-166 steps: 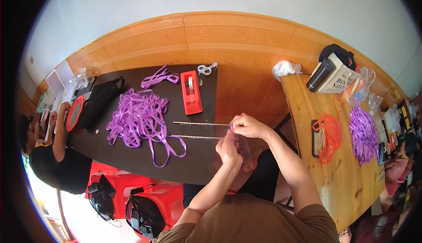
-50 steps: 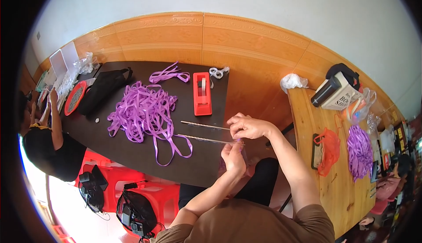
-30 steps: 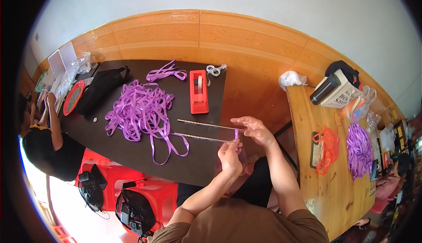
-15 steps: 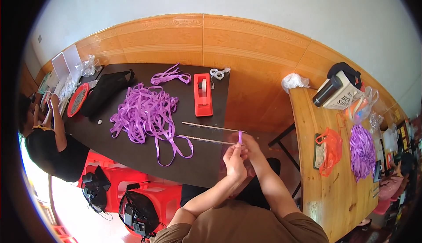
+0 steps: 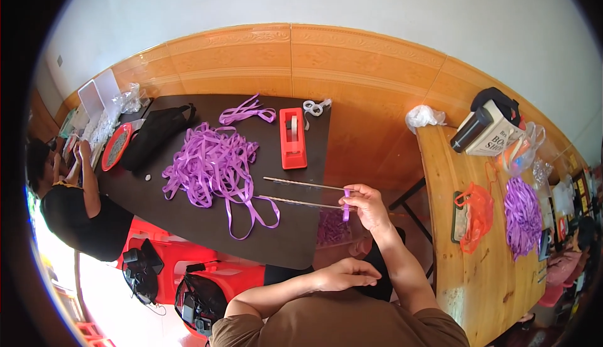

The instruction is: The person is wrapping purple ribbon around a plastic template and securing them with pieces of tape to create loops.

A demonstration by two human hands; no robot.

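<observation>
Two thin metal rods [image 5: 301, 184] run side by side past the right edge of the dark table [image 5: 188, 237]. A short band of purple ribbon [image 5: 346, 214] lies across their free ends, its lower end hanging down. My right hand [image 5: 370, 207] pinches at this band, with finger and thumb beside the rod ends. My left hand [image 5: 348, 274] is back over my lap, fingers stretched out and nothing in it. A tangled heap of purple ribbon [image 5: 207, 165] covers the table left of the rods, with one loop trailing close to them.
Behind the rods stand a red tape dispenser [image 5: 293, 152] and white-handled scissors [image 5: 312, 108]. A black bag [image 5: 157, 136] and red tray [image 5: 116, 146] lie leftward, near a co-worker [image 5: 78, 215]. Rightward, a wooden table [image 5: 483, 284] bears a purple ribbon bundle [image 5: 522, 215] and orange bag [image 5: 477, 215].
My left hand has left the ribbon band and drawn back toward my body. My right hand has come up to the rod ends, and the band's lower end hangs below the rods.
</observation>
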